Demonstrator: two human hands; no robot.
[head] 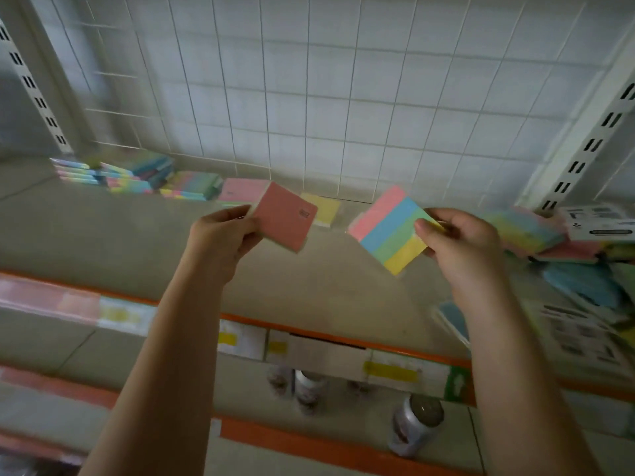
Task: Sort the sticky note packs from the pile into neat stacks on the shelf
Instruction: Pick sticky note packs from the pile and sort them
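Observation:
My left hand (pixel 223 235) grips a pink sticky note pack (pixel 283 218) by its left edge, held tilted above the shelf (pixel 137 242). My right hand (pixel 460 242) pinches a striped pack (pixel 388 228) of pink, blue, green and yellow bands at its right corner. The two packs are apart, side by side in the air. Stacks of packs (pixel 137 176) line the shelf's back left. A loose pile (pixel 549 235) of mixed packs lies at the right, partly behind my right hand.
A wire grid back panel (pixel 326 97) closes the shelf behind. Single pink (pixel 240 190) and yellow (pixel 324 207) packs lie at the back middle. The orange shelf edge (pixel 309 331) carries price labels. Bottles (pixel 415 427) stand on the lower shelf. White boxes (pixel 598 221) sit far right.

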